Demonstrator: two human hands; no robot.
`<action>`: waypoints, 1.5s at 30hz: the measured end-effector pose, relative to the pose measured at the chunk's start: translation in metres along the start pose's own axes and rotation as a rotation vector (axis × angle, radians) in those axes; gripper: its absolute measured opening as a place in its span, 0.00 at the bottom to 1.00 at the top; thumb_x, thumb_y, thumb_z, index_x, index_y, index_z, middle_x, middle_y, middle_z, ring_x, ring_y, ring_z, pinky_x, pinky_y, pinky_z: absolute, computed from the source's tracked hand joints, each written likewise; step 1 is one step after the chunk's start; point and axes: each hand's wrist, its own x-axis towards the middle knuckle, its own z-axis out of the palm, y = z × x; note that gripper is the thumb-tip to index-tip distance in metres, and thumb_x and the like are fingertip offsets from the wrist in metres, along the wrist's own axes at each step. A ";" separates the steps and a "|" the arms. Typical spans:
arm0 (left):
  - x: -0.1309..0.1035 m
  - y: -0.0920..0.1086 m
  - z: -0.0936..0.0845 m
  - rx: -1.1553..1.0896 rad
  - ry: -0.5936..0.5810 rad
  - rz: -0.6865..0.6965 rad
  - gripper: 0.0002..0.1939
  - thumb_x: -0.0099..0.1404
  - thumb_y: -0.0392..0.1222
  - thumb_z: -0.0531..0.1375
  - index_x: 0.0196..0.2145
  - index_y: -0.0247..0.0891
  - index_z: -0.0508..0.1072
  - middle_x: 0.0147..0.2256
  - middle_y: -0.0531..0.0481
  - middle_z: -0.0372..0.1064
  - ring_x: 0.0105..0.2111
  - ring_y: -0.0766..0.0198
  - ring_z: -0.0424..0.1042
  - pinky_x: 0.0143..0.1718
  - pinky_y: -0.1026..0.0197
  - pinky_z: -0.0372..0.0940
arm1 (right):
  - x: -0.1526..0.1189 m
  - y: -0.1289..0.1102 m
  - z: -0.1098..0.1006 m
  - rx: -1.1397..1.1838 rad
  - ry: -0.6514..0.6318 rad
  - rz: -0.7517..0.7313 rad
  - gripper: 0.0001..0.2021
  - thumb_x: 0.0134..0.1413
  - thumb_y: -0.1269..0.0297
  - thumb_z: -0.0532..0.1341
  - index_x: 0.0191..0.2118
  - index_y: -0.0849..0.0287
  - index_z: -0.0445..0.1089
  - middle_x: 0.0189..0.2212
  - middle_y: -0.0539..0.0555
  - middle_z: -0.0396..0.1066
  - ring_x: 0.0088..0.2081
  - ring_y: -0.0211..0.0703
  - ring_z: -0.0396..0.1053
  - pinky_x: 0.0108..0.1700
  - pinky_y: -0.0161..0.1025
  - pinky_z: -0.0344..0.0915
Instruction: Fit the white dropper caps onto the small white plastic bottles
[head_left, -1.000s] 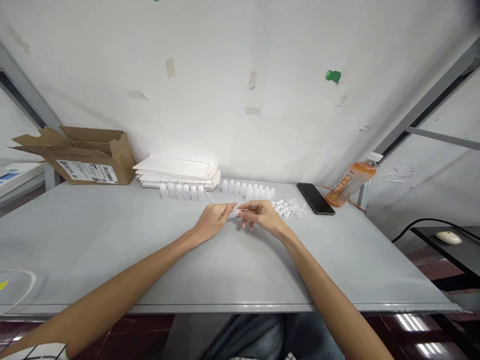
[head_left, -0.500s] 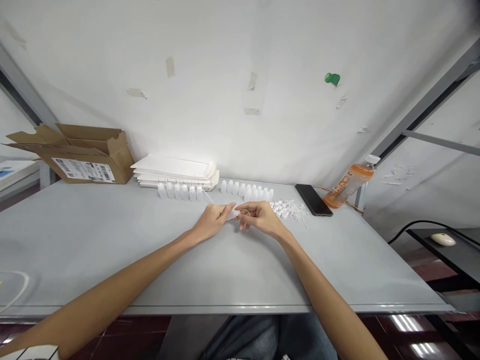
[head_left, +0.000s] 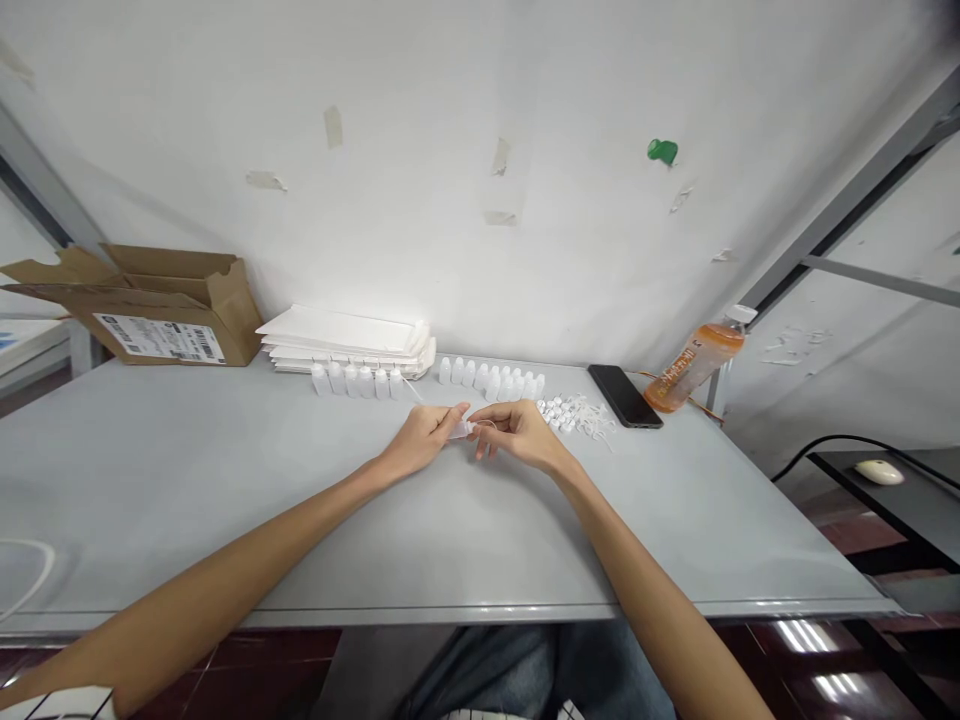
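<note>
My left hand is closed around a small translucent plastic bottle, which lies tilted with its neck toward the right. At the neck, the fingertips of my right hand pinch a small white cap, mostly hidden by the fingers. A thin white strap loops out above those fingers. Beyond my left hand stands a row of similar bottles with thin tips on top. Other small bottles without such tips stand behind my hands. Right of them lies a pile of small white caps and straps.
A stack of white paper packets and an open cardboard box stand at the back left. A black phone and a leaning drink bottle are at the right. The grey table ends near my lap.
The whole view has shifted slightly. My left hand keeps its grip on the bottle, and my right fingers stay at its neck with hardly any movement.
</note>
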 end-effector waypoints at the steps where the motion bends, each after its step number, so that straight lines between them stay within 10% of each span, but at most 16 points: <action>1: 0.000 0.000 0.000 0.012 -0.001 0.004 0.28 0.68 0.62 0.47 0.18 0.39 0.55 0.17 0.56 0.44 0.20 0.68 0.50 0.23 0.63 0.49 | 0.000 0.000 0.001 -0.005 0.011 0.002 0.15 0.49 0.57 0.68 0.36 0.66 0.78 0.28 0.57 0.76 0.26 0.43 0.76 0.28 0.38 0.70; 26: -0.011 0.010 0.000 0.211 0.317 0.285 0.16 0.73 0.48 0.49 0.31 0.39 0.69 0.26 0.52 0.68 0.25 0.66 0.63 0.31 0.64 0.57 | 0.001 -0.001 0.014 0.223 0.102 -0.130 0.19 0.48 0.50 0.72 0.37 0.60 0.73 0.32 0.54 0.77 0.32 0.45 0.78 0.38 0.45 0.76; 35: -0.012 0.016 0.000 0.065 0.224 0.227 0.16 0.73 0.52 0.50 0.43 0.39 0.71 0.38 0.48 0.72 0.36 0.62 0.70 0.36 0.63 0.64 | 0.003 -0.001 0.013 0.208 0.169 -0.159 0.19 0.47 0.49 0.72 0.34 0.59 0.72 0.29 0.52 0.73 0.30 0.41 0.73 0.37 0.44 0.76; 45: -0.005 0.014 0.003 -0.405 0.078 -0.014 0.20 0.66 0.59 0.60 0.41 0.38 0.68 0.20 0.60 0.57 0.16 0.71 0.56 0.17 0.68 0.53 | 0.005 0.000 0.004 0.148 0.289 -0.170 0.20 0.43 0.49 0.73 0.35 0.58 0.74 0.29 0.51 0.72 0.30 0.41 0.72 0.34 0.43 0.76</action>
